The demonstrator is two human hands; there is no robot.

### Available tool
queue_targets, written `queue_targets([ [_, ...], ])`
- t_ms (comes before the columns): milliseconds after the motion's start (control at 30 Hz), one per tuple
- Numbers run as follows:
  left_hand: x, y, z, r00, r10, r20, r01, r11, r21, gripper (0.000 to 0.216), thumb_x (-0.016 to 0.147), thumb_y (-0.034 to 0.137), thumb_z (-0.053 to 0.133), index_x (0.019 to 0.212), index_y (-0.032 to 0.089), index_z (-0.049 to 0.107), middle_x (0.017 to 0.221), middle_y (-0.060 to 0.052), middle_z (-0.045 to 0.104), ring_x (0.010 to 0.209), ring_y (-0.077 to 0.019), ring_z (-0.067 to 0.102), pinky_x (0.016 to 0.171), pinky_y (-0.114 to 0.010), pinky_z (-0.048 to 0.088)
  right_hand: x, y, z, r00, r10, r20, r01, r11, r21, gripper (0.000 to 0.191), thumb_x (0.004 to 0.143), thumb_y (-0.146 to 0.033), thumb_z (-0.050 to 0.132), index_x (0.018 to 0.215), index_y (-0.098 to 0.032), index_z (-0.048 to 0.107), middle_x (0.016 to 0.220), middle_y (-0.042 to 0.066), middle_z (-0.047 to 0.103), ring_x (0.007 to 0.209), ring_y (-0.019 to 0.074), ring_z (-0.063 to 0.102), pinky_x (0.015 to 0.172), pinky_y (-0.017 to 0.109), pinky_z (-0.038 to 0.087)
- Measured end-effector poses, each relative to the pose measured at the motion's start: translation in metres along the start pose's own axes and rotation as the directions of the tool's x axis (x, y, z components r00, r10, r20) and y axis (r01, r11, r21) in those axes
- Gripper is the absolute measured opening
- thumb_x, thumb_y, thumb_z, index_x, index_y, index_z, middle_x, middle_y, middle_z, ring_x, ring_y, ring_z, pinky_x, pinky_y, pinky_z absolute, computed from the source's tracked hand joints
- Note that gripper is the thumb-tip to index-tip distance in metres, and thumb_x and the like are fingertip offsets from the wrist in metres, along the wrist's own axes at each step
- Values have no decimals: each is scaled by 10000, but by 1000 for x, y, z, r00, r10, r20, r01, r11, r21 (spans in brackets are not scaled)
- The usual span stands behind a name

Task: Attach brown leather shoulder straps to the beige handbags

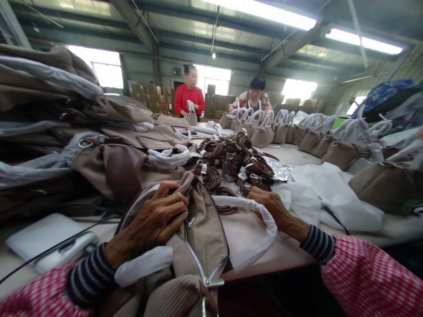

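A beige handbag (pixel 205 229) with an open zipper lies in front of me, its handles wrapped in white foam (pixel 261 220). My left hand (pixel 155 222) grips the bag's upper edge near the zipper. My right hand (pixel 274 207) reaches past the wrapped handle to a heap of coiled brown leather straps (pixel 241 163) with white tags; I cannot tell whether its fingers hold one.
Stacked beige bags (pixel 66 127) tower at the left. A white flat box with a black cable (pixel 49 242) lies near left. White dust bags (pixel 324 193) lie at the right. Rows of finished bags (pixel 297 132) stand behind. Two people (pixel 189 94) work at the far end.
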State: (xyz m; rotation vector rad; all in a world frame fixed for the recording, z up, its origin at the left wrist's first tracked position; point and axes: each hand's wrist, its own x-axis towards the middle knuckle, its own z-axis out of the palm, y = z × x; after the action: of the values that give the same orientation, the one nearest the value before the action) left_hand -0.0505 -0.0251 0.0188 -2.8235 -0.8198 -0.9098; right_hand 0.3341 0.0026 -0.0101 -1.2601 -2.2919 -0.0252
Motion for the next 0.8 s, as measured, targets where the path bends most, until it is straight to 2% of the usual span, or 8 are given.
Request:
queue_targets([
  [100, 4, 2, 1, 996, 9, 87, -8, 1000, -14, 207, 1080, 243, 498, 961, 221, 666, 1134, -23, 682, 1302, -258, 438, 1178, -425, 358, 1, -2, -11, 977, 209, 49, -215, 942, 256, 202, 883, -296, 660, 726, -174, 694, 739, 39, 665, 693, 169, 590, 646, 283, 395],
  [200, 7, 3, 3, 987, 22, 160, -18, 1000, -24, 200, 1088, 239, 485, 1004, 235, 666, 1148, -11, 674, 1303, -258, 442, 1238, -452, 301, 2, -3, -21, 883, 461, 87, -438, 743, 506, 314, 834, -459, 744, 724, -166, 715, 606, -9, 584, 569, 130, 489, 537, 259, 345],
  [267, 9, 1, 7, 982, 43, 184, -40, 999, -17, 189, 1089, 232, 482, 1038, 243, 664, 1154, -9, 672, 1298, -257, 462, 1265, -469, 269, 4, -8, -30, 820, 566, 88, -486, 607, 629, 373, 787, -524, 789, 749, -161, 714, 573, -29, 552, 515, 105, 433, 475, 239, 291],
  [333, 8, -1, 11, 983, 55, 176, -55, 998, -6, 169, 1082, 230, 497, 1039, 246, 659, 1169, -11, 669, 1313, -262, 462, 1277, -476, 258, 8, -19, -37, 799, 592, 102, -474, 517, 713, 414, 745, -550, 833, 750, -159, 696, 593, -19, 593, 495, 90, 438, 440, 220, 277],
  [467, 6, -4, 15, 989, 38, 143, -41, 999, 18, 147, 1068, 228, 517, 1002, 241, 647, 1222, -19, 653, 1322, -260, 472, 1255, -443, 327, 22, -54, -41, 845, 495, 204, -442, 431, 787, 427, 749, -547, 853, 762, -164, 665, 686, 23, 698, 464, 76, 495, 394, 194, 298],
  [567, 6, -1, 11, 987, 11, 161, -18, 999, 42, 178, 1078, 226, 496, 980, 237, 643, 1208, -19, 651, 1286, -236, 499, 1235, -421, 372, 37, -83, -30, 885, 380, 268, -425, 424, 800, 348, 788, -483, 819, 813, -165, 679, 677, 15, 704, 448, 80, 520, 384, 187, 318],
  [667, 7, 3, 8, 984, -16, 179, 6, 998, 55, 186, 1082, 239, 497, 971, 234, 646, 1195, -29, 640, 1323, -254, 447, 1222, -446, 385, 53, -106, -12, 914, 241, 325, -404, 515, 756, 215, 839, -365, 734, 857, -152, 709, 680, 10, 707, 453, 88, 555, 404, 191, 356],
  [800, 6, 3, 8, 984, 0, 178, -8, 999, 48, 158, 1084, 245, 504, 1018, 228, 646, 1225, -49, 603, 1341, -285, 378, 1190, -475, 399, 76, -126, 7, 924, 69, 375, -309, 712, 631, 111, 844, -167, 632, 931, -159, 700, 654, -32, 671, 476, 103, 583, 482, 208, 418],
])
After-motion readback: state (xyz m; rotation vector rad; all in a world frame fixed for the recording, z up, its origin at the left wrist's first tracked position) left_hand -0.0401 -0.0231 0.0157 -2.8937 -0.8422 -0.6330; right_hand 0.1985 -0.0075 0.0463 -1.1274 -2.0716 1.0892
